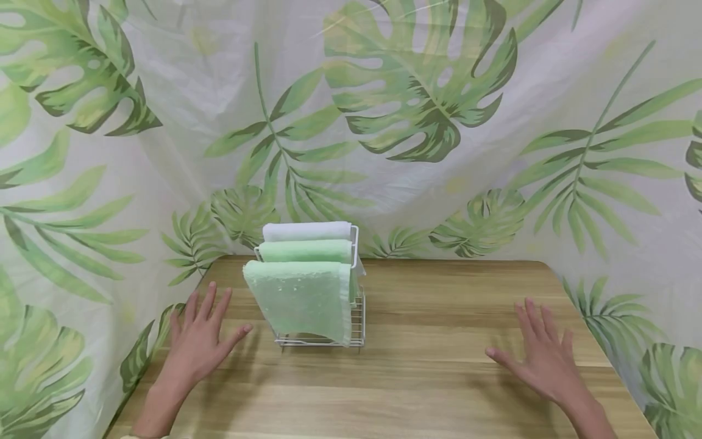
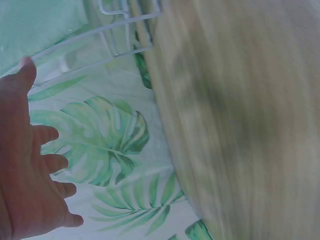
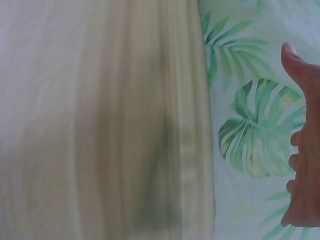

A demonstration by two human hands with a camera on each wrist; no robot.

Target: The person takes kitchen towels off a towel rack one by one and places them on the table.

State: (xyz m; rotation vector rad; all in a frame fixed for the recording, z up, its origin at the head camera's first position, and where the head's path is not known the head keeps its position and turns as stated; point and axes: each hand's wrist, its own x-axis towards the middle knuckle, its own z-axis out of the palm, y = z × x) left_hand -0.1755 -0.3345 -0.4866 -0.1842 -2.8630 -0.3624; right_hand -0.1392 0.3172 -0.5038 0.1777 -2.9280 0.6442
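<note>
A white wire rack (image 1: 358, 317) stands left of the table's middle in the head view. Over its bars hang a white towel (image 1: 307, 231) at the back, a green towel (image 1: 304, 250) in the middle and another green towel (image 1: 298, 302) in front. To the left of the rack, my left hand (image 1: 200, 341) is held above the table with fingers spread, holding nothing. Far to the right, my right hand (image 1: 543, 360) hovers over the wood, its fingers also spread and holding nothing. Part of the rack (image 2: 125, 22) shows in the left wrist view.
The wood-grain table (image 1: 439, 390) has rounded far corners. Behind it and at both sides hangs a pale cloth (image 1: 181, 177) printed with green leaves, close to the table's edges. Both hands cast shadows on the tabletop.
</note>
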